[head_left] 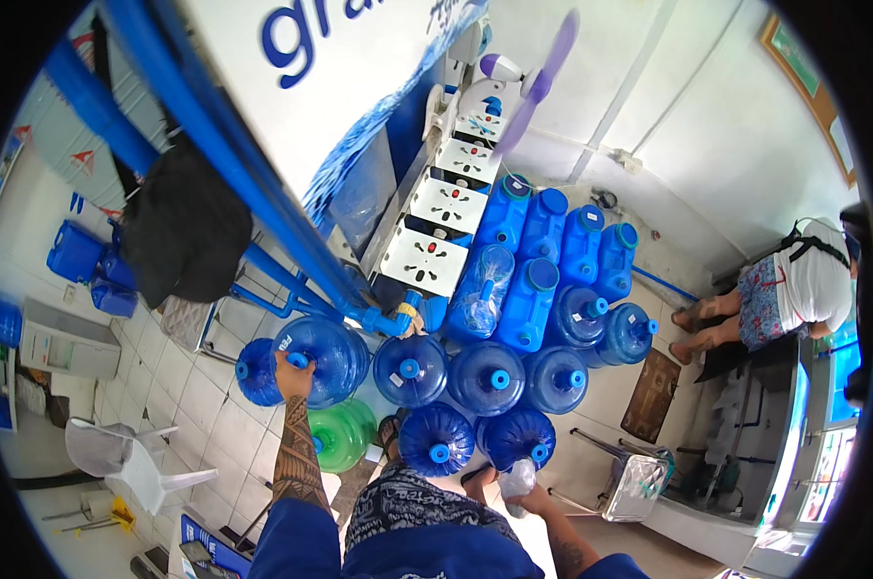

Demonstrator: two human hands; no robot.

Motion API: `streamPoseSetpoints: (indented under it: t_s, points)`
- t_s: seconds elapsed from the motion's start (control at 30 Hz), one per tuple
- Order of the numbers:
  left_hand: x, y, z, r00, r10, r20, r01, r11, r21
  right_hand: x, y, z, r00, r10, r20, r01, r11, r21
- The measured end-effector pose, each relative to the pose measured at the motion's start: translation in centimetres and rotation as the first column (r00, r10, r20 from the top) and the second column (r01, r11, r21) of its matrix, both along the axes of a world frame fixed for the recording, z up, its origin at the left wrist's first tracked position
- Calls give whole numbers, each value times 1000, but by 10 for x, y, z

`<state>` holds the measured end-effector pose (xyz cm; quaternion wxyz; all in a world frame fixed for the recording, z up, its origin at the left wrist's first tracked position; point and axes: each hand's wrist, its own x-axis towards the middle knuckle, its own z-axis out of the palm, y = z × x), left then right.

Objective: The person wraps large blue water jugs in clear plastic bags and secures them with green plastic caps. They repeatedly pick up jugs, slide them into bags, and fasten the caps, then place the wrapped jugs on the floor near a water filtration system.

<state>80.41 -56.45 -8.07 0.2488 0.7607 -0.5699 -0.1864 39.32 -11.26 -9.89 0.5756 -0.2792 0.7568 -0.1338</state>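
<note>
My left hand [292, 374] is closed round the capped neck of a large round blue water jug [335, 352], which looks tilted with its neck toward me. Low on the right, my right hand [533, 499] grips a crumpled clear plastic bag [520, 478]; what the bag contains, if anything, I cannot make out. Just beyond it stands a ribbed dark blue jug [518, 434] with a light blue cap. Another ribbed jug [436, 439] stands in front of my legs. A green jug [340, 436] is beside my left forearm.
Several round blue jugs [487, 378] and slim blue containers [533, 304] crowd the floor ahead. Blue pipes [229, 164] and a white panel rise at the left. A metal-legged stool [639, 487] stands right, a white chair [133, 454] left. Another person [793, 280] bends at the far right.
</note>
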Motion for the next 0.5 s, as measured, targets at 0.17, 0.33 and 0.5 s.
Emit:
streamPoseSetpoints:
  t_s: [0.17, 0.33, 0.5]
  points:
    - [11, -18, -106, 997, -69, -21, 70, 996, 57, 33, 10, -21, 992, -106, 73, 105, 994, 16]
    - [16, -41, -186, 994, -113, 7, 108, 966, 234, 58, 27, -54, 945, -326, 26, 325, 945, 37]
    - [19, -45, -226, 970, -200, 141, 137, 921, 365, 77, 31, -49, 958, -212, -194, 256, 935, 245]
